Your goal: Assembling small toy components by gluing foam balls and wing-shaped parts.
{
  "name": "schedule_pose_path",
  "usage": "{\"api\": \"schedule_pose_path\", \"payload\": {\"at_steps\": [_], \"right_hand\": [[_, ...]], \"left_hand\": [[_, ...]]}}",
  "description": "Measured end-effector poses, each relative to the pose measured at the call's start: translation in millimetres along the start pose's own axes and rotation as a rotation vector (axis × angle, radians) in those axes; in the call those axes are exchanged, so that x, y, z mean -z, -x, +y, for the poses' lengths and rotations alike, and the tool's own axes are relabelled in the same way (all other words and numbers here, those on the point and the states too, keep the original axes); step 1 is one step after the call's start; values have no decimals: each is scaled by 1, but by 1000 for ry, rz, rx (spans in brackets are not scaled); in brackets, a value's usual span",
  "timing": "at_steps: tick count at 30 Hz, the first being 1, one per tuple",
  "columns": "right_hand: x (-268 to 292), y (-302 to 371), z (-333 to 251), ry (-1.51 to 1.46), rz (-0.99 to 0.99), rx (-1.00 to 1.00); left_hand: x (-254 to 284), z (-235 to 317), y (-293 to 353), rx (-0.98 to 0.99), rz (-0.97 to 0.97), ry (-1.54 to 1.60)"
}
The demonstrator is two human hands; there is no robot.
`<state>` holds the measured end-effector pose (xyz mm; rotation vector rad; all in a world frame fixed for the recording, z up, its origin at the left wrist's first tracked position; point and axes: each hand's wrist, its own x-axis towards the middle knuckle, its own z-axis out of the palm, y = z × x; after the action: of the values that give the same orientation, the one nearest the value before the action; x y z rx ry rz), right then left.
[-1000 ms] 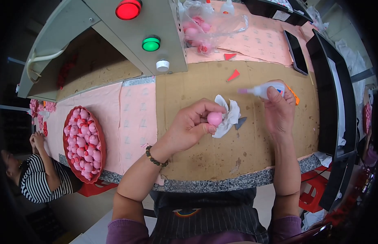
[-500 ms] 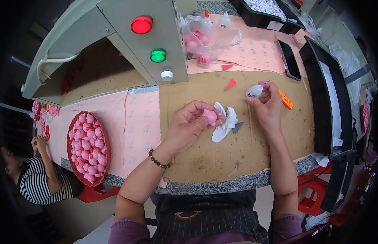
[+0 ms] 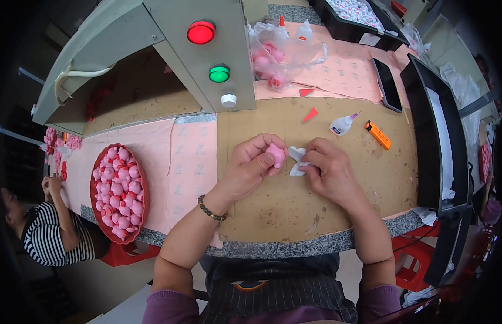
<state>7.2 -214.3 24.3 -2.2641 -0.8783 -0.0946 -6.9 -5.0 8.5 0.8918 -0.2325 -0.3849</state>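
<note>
Between the thumb and fingers of my left hand (image 3: 249, 164) is a small pink toy figure (image 3: 277, 154), rounded and smooth. My right hand (image 3: 329, 166) pinches a crumpled white tissue (image 3: 297, 161) just to the right of the figure, with a narrow gap between them. Beyond my right hand a small glue bottle (image 3: 341, 125) with a purple tip lies on the brown cardboard (image 3: 267, 216). To its right lies an orange utility knife (image 3: 378, 135). Two red triangular scraps, one being a red scrap (image 3: 310, 114), are farther back.
A red scalloped basket (image 3: 144, 202) of pink figures stands left. Behind it rises a grey machine (image 3: 180, 59) with red and green lamps. A plastic bag (image 3: 286, 56), white bottle (image 3: 304, 32), phone (image 3: 387, 85) and black bin (image 3: 432, 146) line the back and right. Another person (image 3: 59, 232) sits far left.
My right hand has set the glue bottle down on the cardboard and picked up the white tissue. It has moved left and nearer, beside the pink figure, which stays in my left hand.
</note>
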Motion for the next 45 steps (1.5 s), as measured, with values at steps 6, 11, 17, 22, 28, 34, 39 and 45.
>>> {"api": "schedule_pose_path", "payload": {"at_steps": [6, 11, 17, 22, 28, 34, 39, 45], "right_hand": [[-1, 3, -6, -597, 356, -133], [-12, 1, -23, -699, 237, -66], [-16, 6, -20, -678, 272, -129], [-11, 3, -23, -1297, 290, -544], [-24, 3, -7, -600, 300, -21], [-18, -1, -21, -1061, 294, -372], [-27, 0, -19, -672, 339, -50], [-8, 3, 3, -457, 211, -254]], "left_hand": [[-4, -5, 2, 43, -10, -8], [-19, -19, 5, 115, 64, 200], [-13, -25, 4, 186, -59, 256], [-15, -21, 1, 194, 9, 221], [-17, -23, 3, 258, 21, 197], [-15, -23, 2, 219, 5, 182], [-8, -27, 4, 188, 16, 276], [-14, -19, 3, 175, -5, 246]]}}
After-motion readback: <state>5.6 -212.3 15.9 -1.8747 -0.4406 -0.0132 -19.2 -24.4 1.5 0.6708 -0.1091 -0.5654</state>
